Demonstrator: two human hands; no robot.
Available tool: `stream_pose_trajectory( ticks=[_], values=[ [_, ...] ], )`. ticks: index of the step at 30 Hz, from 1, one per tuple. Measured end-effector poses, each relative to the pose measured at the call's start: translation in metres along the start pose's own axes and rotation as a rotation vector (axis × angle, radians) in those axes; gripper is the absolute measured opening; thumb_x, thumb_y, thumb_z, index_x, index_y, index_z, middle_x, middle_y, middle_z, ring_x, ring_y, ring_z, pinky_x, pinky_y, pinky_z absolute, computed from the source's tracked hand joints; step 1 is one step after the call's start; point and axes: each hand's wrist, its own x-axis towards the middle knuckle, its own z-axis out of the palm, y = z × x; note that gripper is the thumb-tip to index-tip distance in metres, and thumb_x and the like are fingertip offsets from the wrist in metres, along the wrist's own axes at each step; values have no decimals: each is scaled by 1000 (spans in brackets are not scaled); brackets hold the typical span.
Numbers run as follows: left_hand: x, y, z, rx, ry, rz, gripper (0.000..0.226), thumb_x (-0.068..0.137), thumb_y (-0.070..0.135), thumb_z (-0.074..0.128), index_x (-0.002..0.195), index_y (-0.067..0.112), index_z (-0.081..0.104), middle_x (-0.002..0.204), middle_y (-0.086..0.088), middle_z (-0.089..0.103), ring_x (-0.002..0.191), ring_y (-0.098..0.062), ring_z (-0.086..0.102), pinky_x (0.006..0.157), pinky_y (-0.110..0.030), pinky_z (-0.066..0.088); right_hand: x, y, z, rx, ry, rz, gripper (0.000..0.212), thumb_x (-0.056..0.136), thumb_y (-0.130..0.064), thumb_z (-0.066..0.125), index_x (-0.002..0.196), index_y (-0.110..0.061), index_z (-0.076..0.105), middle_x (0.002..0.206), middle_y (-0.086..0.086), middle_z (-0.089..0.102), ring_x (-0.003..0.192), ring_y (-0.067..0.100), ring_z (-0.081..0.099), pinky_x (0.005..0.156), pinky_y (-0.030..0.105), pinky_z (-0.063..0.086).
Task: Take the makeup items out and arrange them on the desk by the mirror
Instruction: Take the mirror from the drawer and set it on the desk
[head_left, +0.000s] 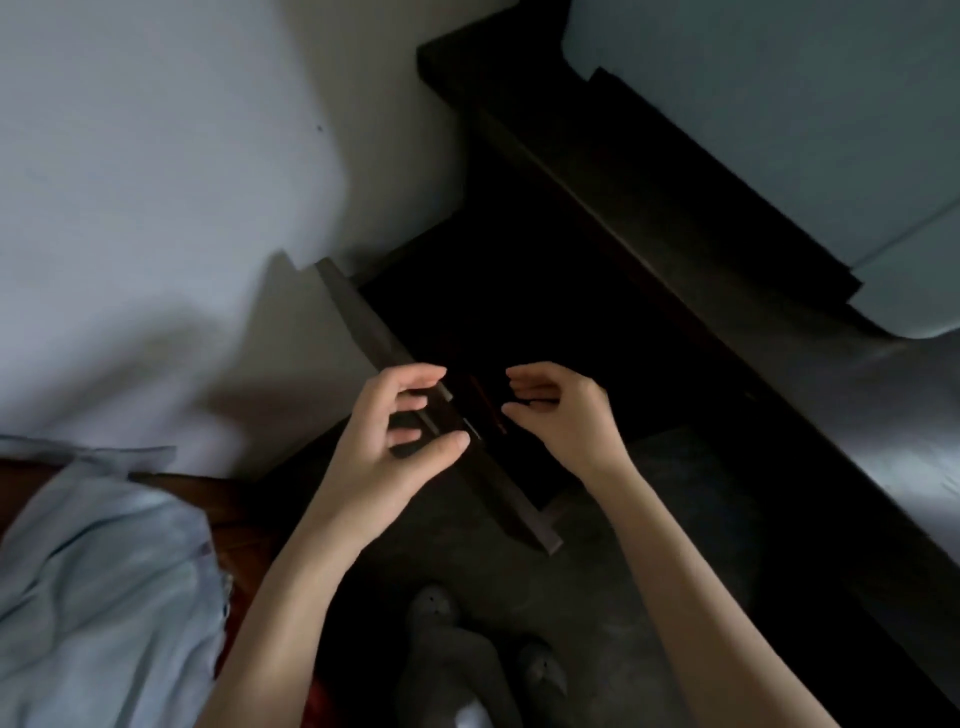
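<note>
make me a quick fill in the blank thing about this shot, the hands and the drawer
1. The dark drawer of the desk is pulled ____.
2. The left hand curls over the drawer's ____ edge.
3. The right hand hovers with nothing in it, so it is ____.
4. Both feet on the floor wear grey ____.

Missing words: open; front; empty; slippers
</note>
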Motion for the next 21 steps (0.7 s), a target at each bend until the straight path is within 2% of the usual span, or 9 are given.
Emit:
stream_pose_trajectory(
  ticks=[2, 6, 13, 18, 21],
  values=[
    [5, -6, -4, 4, -8, 7, 53, 60, 47, 66, 111, 40, 54, 123, 18, 51, 113, 6, 48, 87, -19, 44, 17, 9, 20, -39, -18, 66, 37, 81, -7, 70, 116, -12, 61, 105, -3, 63, 96, 3, 56, 80, 9, 44],
    [14, -14, -4, -1, -57, 20, 48, 69, 31, 67, 114, 39, 52, 122, 17, 50, 113, 6, 46, 89, -21, 45, 40, 22, 46, -105, -50, 187, 37, 81, -6, 69, 116, -10, 60, 110, 4, 64, 101, 12, 58, 82, 18, 42],
    [25, -30, -4, -42, -79, 25, 49, 70, 28, 67, 117, 32, 53, 120, 16, 52, 109, 3, 48, 88, -16, 45, 61, 44, 61, -295, -77, 281, 41, 81, -6, 68, 120, -9, 57, 118, 9, 63, 108, 20, 59, 81, 22, 43],
    [27, -34, -5, -62, -85, 28, 49, 71, 26, 68, 117, 32, 53, 118, 14, 52, 107, 2, 49, 90, -17, 45, 65, 54, 63, -295, -30, 306, 33, 79, 0, 66, 111, -6, 61, 106, 12, 66, 93, 18, 60, 78, 25, 47],
    [27, -34, -4, -53, -89, 26, 49, 71, 26, 67, 117, 32, 53, 118, 15, 52, 106, 3, 49, 88, -14, 44, 65, 57, 63, -291, -24, 295, 29, 79, 1, 66, 107, -7, 63, 102, 10, 68, 94, 19, 64, 79, 27, 50]
  ],
)
